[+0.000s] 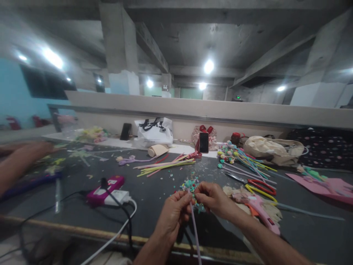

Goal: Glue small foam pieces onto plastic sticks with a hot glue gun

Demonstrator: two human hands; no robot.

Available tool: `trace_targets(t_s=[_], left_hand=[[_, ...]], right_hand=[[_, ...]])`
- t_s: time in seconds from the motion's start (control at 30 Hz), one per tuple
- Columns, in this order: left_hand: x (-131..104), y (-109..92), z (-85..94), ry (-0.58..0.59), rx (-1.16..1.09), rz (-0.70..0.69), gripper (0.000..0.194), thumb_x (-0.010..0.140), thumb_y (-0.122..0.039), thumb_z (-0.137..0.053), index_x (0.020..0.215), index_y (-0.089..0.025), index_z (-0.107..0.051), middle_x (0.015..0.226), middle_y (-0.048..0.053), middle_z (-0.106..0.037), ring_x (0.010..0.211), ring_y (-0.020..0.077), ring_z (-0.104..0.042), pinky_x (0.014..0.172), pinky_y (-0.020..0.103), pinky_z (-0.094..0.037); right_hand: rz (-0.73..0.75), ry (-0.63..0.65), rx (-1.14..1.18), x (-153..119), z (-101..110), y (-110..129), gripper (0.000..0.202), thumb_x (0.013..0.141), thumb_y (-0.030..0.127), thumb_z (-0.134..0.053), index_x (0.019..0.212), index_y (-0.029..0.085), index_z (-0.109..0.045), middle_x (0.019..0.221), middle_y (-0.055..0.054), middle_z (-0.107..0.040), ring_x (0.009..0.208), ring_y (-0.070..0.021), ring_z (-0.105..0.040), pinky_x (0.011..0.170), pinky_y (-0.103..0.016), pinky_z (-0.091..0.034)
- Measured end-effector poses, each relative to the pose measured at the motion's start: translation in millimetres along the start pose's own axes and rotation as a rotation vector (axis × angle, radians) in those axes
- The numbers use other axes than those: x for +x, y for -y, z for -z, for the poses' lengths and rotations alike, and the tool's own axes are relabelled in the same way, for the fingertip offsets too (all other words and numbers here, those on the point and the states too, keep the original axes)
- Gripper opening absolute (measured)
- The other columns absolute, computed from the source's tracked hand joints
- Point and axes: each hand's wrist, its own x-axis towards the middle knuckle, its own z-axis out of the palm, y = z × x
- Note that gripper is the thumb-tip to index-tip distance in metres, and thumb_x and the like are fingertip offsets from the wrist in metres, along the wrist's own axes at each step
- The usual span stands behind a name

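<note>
My left hand (pixel 178 209) is closed in a pinch around a thin pale lilac stem (pixel 195 230), which slants down past the table's front edge. Close beside it, my right hand (pixel 212 198) has its fingers pinched together near the stem's upper end; what they hold is hidden. Just beyond the fingertips lies a heap of small teal and mixed-colour bits (pixel 189 183). A pink glue gun (pixel 261 211) rests on crumpled beige material to the right of my right forearm. Red-handled scissors (pixel 260 186) lie behind it.
Loose yellow and pink stems (pixel 165 165) lie mid-table. Finished-looking stems with colourful heads (pixel 230 152) are bunched at back right. A magenta power strip (pixel 106 189) with cables sits left. Another person's hand (pixel 30 154) is at far left. A phone (pixel 203 142) stands at the back.
</note>
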Motion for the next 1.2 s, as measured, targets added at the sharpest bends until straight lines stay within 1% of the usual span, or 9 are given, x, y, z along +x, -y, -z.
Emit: trace_targets(t_s=[0.13, 0.3, 0.5, 0.67, 0.83, 1.0, 1.1, 1.2], left_hand=[[-3.5, -0.9, 2.5, 0.039, 0.011, 0.004, 0.022, 0.064, -0.033, -0.06, 0.061, -0.014, -0.051, 0.044, -0.006, -0.048, 0.032, 0.0001, -0.036, 0.031, 0.01, -0.027], [-9.4, -2.7, -0.1, 0.118, 0.049, 0.057, 0.025, 0.065, -0.034, -0.058, 0.057, -0.012, -0.052, 0.039, -0.006, -0.046, 0.028, 0.0001, -0.032, 0.028, 0.011, -0.022], [-11.5, -0.1, -3.1, 0.164, 0.025, 0.064, 0.025, 0.07, -0.035, -0.052, 0.058, -0.013, -0.05, 0.036, -0.007, -0.041, 0.027, 0.0002, -0.029, 0.029, 0.011, -0.021], [-14.1, 1.0, -3.7, 0.172, 0.006, 0.046, 0.025, 0.071, -0.034, -0.052, 0.056, -0.014, -0.049, 0.035, -0.008, -0.039, 0.028, 0.0005, -0.027, 0.029, 0.012, -0.021], [-14.6, -4.0, -3.4, 0.164, 0.008, 0.042, 0.025, 0.07, -0.035, -0.053, 0.058, -0.013, -0.052, 0.036, -0.008, -0.039, 0.029, 0.0005, -0.028, 0.03, 0.012, -0.021], [-13.0, -5.4, -0.5, 0.131, 0.073, 0.069, 0.027, 0.066, -0.037, -0.056, 0.056, -0.013, -0.052, 0.035, -0.006, -0.043, 0.029, 0.0012, -0.031, 0.03, 0.013, -0.022], [-11.9, -1.8, 0.4, 0.095, 0.143, 0.05, 0.027, 0.065, -0.037, -0.058, 0.055, -0.013, -0.051, 0.035, -0.006, -0.045, 0.028, 0.001, -0.031, 0.03, 0.012, -0.022], [-9.4, 2.4, 0.2, 0.136, 0.184, 0.058, 0.03, 0.067, -0.041, -0.054, 0.053, -0.014, -0.05, 0.03, -0.007, -0.042, 0.025, 0.0013, -0.029, 0.03, 0.013, -0.02]], right_hand=[[-0.019, 0.026, 0.078, -2.8, -0.6, 3.6, 0.01, 0.072, 0.022, -0.049, 0.065, 0.015, -0.051, 0.051, 0.007, -0.045, 0.035, -0.0026, -0.037, 0.033, -0.014, -0.027], [-0.062, 0.065, 0.222, -6.7, -0.3, 4.0, 0.011, 0.071, 0.024, -0.051, 0.064, 0.015, -0.051, 0.052, 0.006, -0.047, 0.033, -0.0024, -0.036, 0.032, -0.013, -0.028], [-0.11, 0.124, 0.435, -13.5, -3.7, 7.9, 0.011, 0.07, 0.021, -0.05, 0.063, 0.013, -0.05, 0.057, 0.002, -0.052, 0.033, -0.0012, -0.033, 0.031, -0.014, -0.023], [-0.138, 0.14, 0.538, -12.9, -6.3, 5.5, 0.009, 0.068, 0.018, -0.05, 0.062, 0.013, -0.048, 0.057, 0.002, -0.052, 0.033, -0.0006, -0.033, 0.032, -0.014, -0.017], [-0.147, 0.136, 0.56, -9.6, -6.8, 4.3, 0.01, 0.068, 0.019, -0.05, 0.06, 0.013, -0.048, 0.057, 0.002, -0.052, 0.033, -0.0007, -0.035, 0.032, -0.015, -0.016], [-0.149, 0.104, 0.498, -10.7, -3.4, 5.8, 0.011, 0.067, 0.021, -0.052, 0.06, 0.013, -0.051, 0.053, 0.003, -0.053, 0.031, -0.001, -0.034, 0.03, -0.015, -0.017], [-0.17, 0.066, 0.449, -10.6, -4.6, 6.2, 0.011, 0.065, 0.021, -0.052, 0.057, 0.014, -0.05, 0.046, 0.006, -0.049, 0.03, -0.0015, -0.034, 0.03, -0.014, -0.019], [-0.18, 0.014, 0.388, -10.9, -8.1, 6.6, 0.012, 0.065, 0.02, -0.052, 0.055, 0.014, -0.049, 0.042, 0.007, -0.044, 0.029, -0.002, -0.033, 0.03, -0.014, -0.02]])
